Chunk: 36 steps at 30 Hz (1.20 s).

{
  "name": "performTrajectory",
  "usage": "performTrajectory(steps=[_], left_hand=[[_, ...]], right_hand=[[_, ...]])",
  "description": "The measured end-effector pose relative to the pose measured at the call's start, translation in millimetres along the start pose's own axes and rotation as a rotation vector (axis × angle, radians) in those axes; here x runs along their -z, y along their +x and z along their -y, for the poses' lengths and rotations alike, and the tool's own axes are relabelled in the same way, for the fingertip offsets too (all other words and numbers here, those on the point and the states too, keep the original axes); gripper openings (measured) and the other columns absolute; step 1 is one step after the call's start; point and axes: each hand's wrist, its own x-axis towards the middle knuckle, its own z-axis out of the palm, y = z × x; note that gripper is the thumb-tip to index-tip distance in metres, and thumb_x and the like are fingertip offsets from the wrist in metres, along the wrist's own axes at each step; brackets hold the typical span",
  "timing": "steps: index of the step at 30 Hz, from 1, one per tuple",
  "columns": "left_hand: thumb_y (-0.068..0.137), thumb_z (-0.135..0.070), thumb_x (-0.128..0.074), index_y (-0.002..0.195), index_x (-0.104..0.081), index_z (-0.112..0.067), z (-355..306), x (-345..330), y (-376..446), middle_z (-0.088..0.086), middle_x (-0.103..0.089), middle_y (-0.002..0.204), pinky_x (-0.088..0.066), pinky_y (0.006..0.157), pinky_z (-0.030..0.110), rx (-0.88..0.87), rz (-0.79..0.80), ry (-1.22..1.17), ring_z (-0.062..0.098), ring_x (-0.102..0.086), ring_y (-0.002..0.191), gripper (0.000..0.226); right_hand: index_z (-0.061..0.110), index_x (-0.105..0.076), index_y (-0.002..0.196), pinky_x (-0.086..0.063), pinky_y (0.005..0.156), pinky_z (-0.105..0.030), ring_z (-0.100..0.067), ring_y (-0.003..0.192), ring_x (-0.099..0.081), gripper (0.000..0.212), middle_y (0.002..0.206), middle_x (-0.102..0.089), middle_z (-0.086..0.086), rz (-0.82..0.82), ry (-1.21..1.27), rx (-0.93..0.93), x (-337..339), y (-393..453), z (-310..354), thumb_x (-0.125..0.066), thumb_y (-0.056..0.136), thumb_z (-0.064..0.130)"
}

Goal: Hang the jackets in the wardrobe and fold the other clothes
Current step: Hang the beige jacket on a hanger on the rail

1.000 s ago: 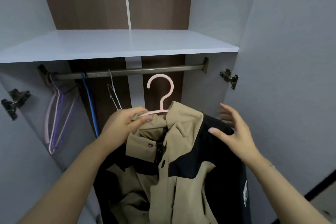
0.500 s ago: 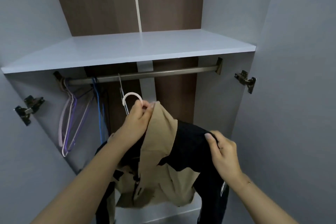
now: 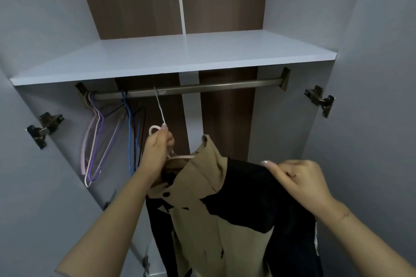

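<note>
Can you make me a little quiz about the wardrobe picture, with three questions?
1. True or false: the pink hanger already hangs on the rail.
2. Which hand holds the jacket's black shoulder? A) left hand B) right hand
3. Fill in: the empty hangers hang at the ____ end of the rail.

Key
1. False. The left hand holds its hook below the rail.
2. B. The right hand has its grip on the black cloth.
3. Left.
</note>
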Motion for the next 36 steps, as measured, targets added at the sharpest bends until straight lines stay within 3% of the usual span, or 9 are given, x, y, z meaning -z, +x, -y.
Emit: performTrajectory(steps=[4,8,12,14,17,21,27,32,36], left_hand=[[0.101,-0.041,-0.036,0.048,-0.041,-0.030,-9.9,5.7,1.7,-0.012,-0.032,0.050,-0.028,0.047,0.020,-0.098,0.054,-0.086,0.005,-0.028,0.046,0.054],[0.104,-0.039,-0.032,0.051,-0.042,-0.030,-27.2,-16.6,-11.3,-0.011,-0.033,0.050,-0.031,0.046,0.012,-0.161,0.184,-0.002,0.004,-0.029,0.046,0.054],[0.105,-0.033,-0.032,0.070,-0.044,-0.011,-32.7,-36.6,-21.7,-0.003,-0.036,0.060,-0.035,0.053,0.012,-0.205,0.307,0.161,0.004,-0.035,0.051,0.043],[0.106,-0.030,-0.032,0.075,-0.047,-0.008,-36.2,-44.1,-26.2,0.002,-0.036,0.064,-0.036,0.056,0.010,-0.207,0.341,0.197,0.003,-0.037,0.053,0.040],[0.106,-0.029,-0.031,0.073,-0.046,-0.007,-40.5,-52.3,-32.1,0.001,-0.037,0.063,-0.036,0.059,0.009,-0.233,0.401,0.258,0.004,-0.037,0.055,0.042],[0.105,-0.031,-0.033,0.068,-0.047,-0.007,-41.3,-56.7,-35.9,-0.005,-0.040,0.061,-0.038,0.067,0.019,-0.273,0.504,0.303,0.009,-0.040,0.061,0.047],[0.101,-0.039,-0.040,0.085,-0.071,-0.022,-51.5,-33.9,-24.9,-0.011,-0.071,0.090,-0.048,0.087,0.016,-0.262,0.622,0.350,0.000,-0.065,0.091,0.039],[0.089,-0.060,-0.037,0.119,-0.054,-0.046,-14.1,21.6,-14.3,-0.025,-0.057,0.122,-0.038,0.105,0.024,-0.166,0.629,0.533,-0.005,-0.049,0.119,0.037],[0.096,-0.033,-0.057,0.119,-0.059,-0.041,24.2,28.0,-2.7,-0.029,-0.054,0.110,-0.037,0.098,0.026,-0.410,0.535,0.719,0.001,-0.048,0.114,0.024]], right_hand=[[0.022,-0.025,0.047,-0.031,0.049,-0.028,-0.006,0.041,-0.026,0.063,0.043,-0.025,0.006,-0.008,0.216,-0.278,0.6,12.4,-43.6,-0.060,0.090,0.053],[0.013,-0.055,0.069,-0.041,0.068,-0.029,-0.025,0.077,-0.062,0.032,0.075,-0.056,-0.007,0.713,0.072,-0.678,-18.4,22.7,-67.7,-0.060,0.096,0.029],[0.026,-0.068,0.111,-0.043,0.081,-0.012,-0.004,0.104,-0.061,0.025,0.111,-0.065,0.013,0.231,0.284,-0.449,-18.7,18.7,-16.7,-0.050,0.099,0.039],[0.039,-0.059,0.126,-0.040,0.090,-0.008,0.010,0.112,-0.052,0.050,0.119,-0.060,0.027,0.277,0.442,-0.316,-21.2,10.9,23.5,-0.047,0.088,0.069],[0.032,-0.047,0.139,-0.036,0.097,-0.020,-0.005,0.119,-0.045,0.072,0.126,-0.054,0.018,0.492,-0.051,-0.035,-44.6,-3.1,51.7,-0.049,0.080,0.073],[0.018,-0.052,0.110,-0.038,0.067,-0.032,-0.021,0.097,-0.057,0.035,0.103,-0.062,0.000,0.468,-0.159,-0.014,-61.8,6.7,58.9,-0.047,0.095,0.050],[0.006,-0.053,0.082,-0.041,0.051,-0.038,-0.035,0.058,-0.058,0.037,0.066,-0.062,-0.010,0.280,0.020,0.008,-65.5,-6.2,60.5,-0.041,0.100,0.036],[0.006,-0.059,0.085,-0.044,0.051,-0.041,-0.022,0.053,-0.057,0.042,0.058,-0.059,-0.004,0.199,0.111,-0.110,-47.4,-15.4,51.3,-0.041,0.096,0.042],[0.015,-0.065,0.089,-0.047,0.057,-0.042,-0.013,0.057,-0.059,0.041,0.061,-0.061,0.000,0.167,0.212,-0.207,-27.2,-22.1,50.7,-0.044,0.094,0.050]])
